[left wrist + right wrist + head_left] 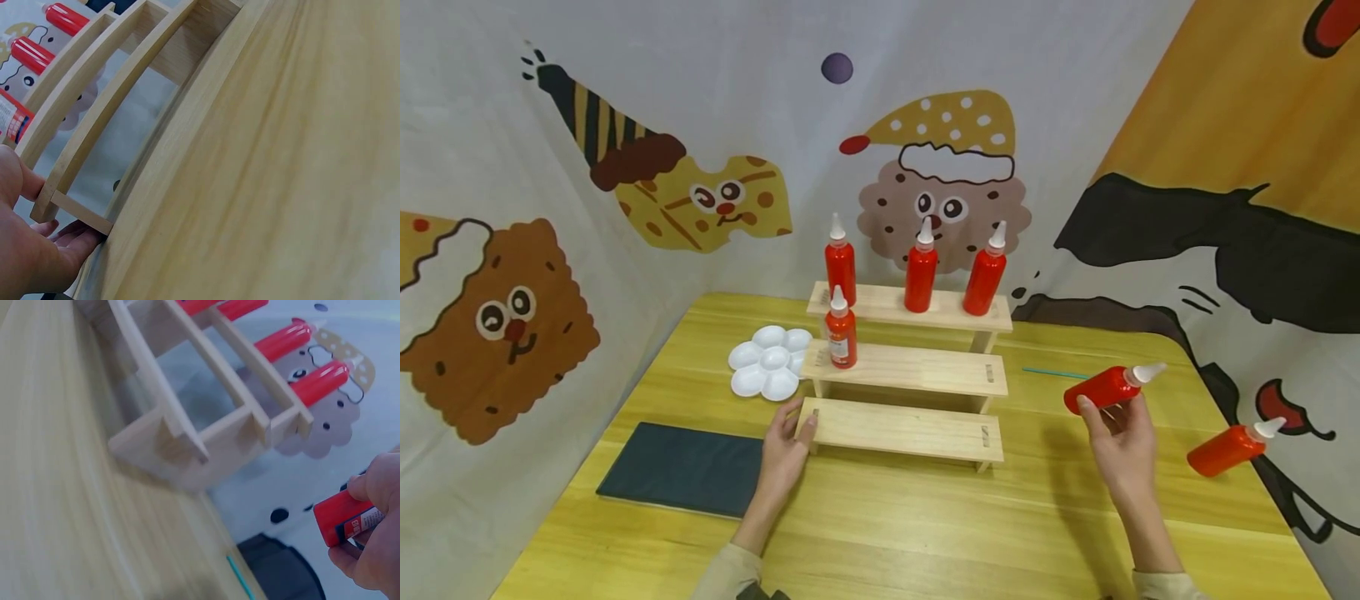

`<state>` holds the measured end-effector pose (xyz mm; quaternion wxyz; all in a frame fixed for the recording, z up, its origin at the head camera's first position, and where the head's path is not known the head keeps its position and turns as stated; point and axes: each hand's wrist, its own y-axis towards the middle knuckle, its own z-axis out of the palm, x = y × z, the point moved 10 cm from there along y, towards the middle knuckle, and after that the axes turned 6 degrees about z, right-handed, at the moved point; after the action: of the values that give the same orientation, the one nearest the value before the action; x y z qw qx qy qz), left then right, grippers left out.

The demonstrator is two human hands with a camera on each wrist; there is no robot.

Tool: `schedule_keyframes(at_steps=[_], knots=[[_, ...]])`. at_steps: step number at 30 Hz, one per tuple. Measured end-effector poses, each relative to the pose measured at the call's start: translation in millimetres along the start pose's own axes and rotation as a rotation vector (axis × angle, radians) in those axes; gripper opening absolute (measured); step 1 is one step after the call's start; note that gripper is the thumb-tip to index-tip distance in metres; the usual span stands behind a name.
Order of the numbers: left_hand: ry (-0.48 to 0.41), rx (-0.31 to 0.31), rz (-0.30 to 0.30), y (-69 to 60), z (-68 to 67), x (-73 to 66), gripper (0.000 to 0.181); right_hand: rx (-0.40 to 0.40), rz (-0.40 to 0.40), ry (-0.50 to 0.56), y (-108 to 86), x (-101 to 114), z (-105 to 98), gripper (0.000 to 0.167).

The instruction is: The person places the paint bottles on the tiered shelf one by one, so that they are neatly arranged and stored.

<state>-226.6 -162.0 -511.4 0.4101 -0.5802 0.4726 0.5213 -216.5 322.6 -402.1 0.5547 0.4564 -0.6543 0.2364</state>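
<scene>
A three-tier wooden stand (902, 429) stands mid-table. My left hand (784, 458) grips the left end of its lowest step, the thumb on the step and fingers at its side in the left wrist view. Above the table to the right of the stand, my right hand (1123, 442) holds a red squeeze bottle (1099, 390) with a white pointed cap, tilted toward the right. Its label (365, 522) shows partly in the right wrist view. Three like bottles (921, 279) stand on the top tier, and one bottle (842, 340) is at the middle tier's left end.
Another red bottle (1225, 450) is near the table's right edge. A white flower-shaped palette (774, 360) lies left of the stand, with a dark flat pad (685, 467) in front of it. Behind the right hand lies a thin teal stick (1052, 372). Printed cloth (737, 75) hangs around the table.
</scene>
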Motion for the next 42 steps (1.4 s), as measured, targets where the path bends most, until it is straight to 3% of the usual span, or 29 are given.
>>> schedule_keyframes(at_steps=[14,26,36,42], knots=[[0.003,0.001,0.0,-1.3,1.2,0.9,0.046,0.096,-0.008,0.134,-7.0,33,38,0.047],[-0.005,-0.006,-0.002,0.6,0.1,1.2,0.045,0.188,-0.135,0.154,-9.7,67,68,0.045],[-0.003,-0.008,-0.001,-0.2,-1.2,0.1,0.045,0.356,-0.269,0.148,-13.4,102,107,0.047],[-0.003,-0.007,0.007,-0.1,-1.2,-1.1,0.045,0.444,-0.285,0.149,-17.5,117,131,0.046]])
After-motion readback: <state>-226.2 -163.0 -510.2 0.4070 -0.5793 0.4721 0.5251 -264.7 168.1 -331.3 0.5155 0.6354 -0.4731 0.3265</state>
